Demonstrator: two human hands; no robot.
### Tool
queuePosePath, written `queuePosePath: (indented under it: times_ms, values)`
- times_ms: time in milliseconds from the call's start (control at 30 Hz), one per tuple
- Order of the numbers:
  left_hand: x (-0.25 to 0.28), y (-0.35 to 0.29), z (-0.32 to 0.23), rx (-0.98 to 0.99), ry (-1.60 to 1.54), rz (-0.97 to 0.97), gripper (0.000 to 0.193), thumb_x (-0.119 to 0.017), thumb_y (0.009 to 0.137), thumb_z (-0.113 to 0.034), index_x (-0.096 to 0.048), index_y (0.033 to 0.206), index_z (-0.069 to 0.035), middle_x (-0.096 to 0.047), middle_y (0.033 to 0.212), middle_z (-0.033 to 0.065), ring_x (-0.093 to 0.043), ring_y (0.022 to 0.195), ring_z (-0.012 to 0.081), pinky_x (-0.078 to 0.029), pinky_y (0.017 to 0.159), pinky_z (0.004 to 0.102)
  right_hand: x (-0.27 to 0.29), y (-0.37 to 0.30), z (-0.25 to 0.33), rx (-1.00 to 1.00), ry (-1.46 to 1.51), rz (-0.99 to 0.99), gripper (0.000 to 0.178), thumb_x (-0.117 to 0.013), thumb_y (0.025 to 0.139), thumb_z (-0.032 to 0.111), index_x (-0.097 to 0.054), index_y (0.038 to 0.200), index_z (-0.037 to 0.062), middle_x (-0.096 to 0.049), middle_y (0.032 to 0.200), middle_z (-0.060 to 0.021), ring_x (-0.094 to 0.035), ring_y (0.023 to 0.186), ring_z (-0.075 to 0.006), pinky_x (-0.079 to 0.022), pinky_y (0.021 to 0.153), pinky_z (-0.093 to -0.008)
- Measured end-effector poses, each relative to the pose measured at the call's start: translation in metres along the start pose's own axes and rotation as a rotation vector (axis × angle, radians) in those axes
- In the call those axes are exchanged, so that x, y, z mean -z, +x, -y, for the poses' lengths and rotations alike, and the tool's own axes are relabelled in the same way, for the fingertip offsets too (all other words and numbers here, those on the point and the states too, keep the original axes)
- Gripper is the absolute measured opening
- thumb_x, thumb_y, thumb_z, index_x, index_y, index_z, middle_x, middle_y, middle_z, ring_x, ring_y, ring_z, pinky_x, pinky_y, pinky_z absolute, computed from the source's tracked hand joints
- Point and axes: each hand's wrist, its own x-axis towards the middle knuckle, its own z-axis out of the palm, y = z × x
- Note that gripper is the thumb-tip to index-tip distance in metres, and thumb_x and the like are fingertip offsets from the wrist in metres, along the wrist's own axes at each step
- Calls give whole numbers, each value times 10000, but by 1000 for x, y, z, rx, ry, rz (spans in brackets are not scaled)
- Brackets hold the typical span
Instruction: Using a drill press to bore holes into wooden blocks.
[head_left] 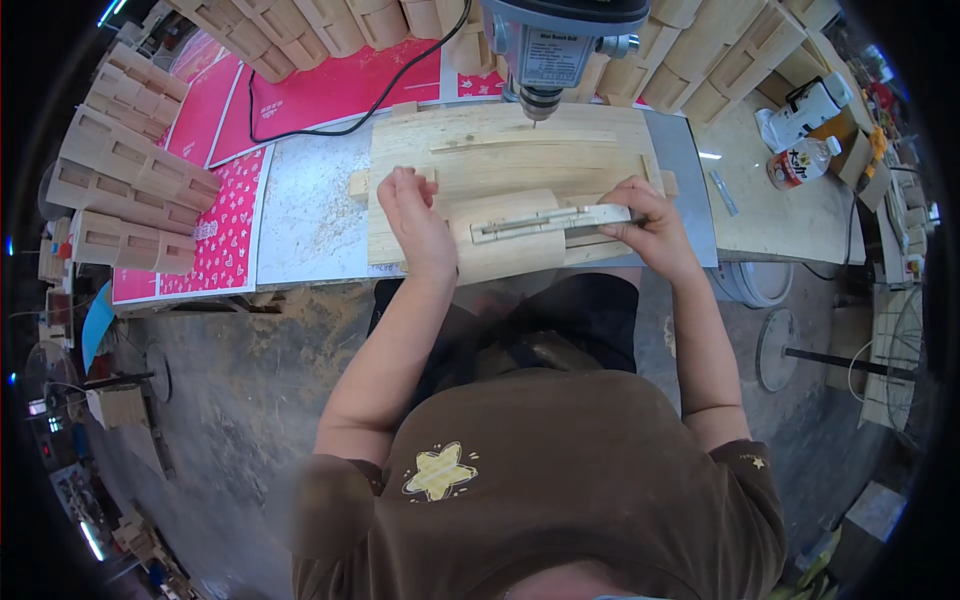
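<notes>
A curved pale wooden piece [510, 262] lies at the near edge of the bench, in front of my body. On top of it rests a narrow pale slotted strip [530, 226], with a darker part at its right end. My right hand [652, 228] pinches that right end between thumb and fingers. At the wooden piece's left end is my left hand [418, 228], its heel against the wood and its fingers raised and slightly bent, with nothing seen in them. Beyond both hands hangs a bench drill [552, 60], its thin bit above the wooden work board [400, 130].
Stacks of curved wooden pieces [140, 170] stand at the left and far side on pink sheets [330, 95]. A black cable [400, 75] crosses them. A bottle [803, 162] and a pale blue cutter-like tool [722, 192] are at the right. Sawdust lies on the bench.
</notes>
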Motion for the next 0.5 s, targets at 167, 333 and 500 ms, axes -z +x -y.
queuePosePath:
  times_ms: [167,333,500]
  values:
    - [40,-38,12,-391,368,511,279,-633,828,-166,-501,1021,-13,-493,985,83,-493,941,193,-388,880,310,7,-13,-12,12,-44,-89,241,-721,681,-6,-649,910,14,-563,857,-45,-546,826,-170,-429,753,-271]
    - [23,-46,23,-548,564,549,682,-801,619,-224,-500,1202,-34,-510,1095,156,-502,1009,307,-384,898,389,25,3,-23,-36,-84,-221,258,-728,686,10,-649,932,18,-570,843,-47,-550,830,-184,-428,748,-269]
    - [-1,-7,29,-664,1006,449,792,-820,543,-325,-520,1237,-90,-546,1061,76,-502,983,230,-268,899,417,25,44,-34,-6,-247,-310,261,-728,700,29,-648,948,17,-580,852,-52,-552,833,-176,-430,754,-269]
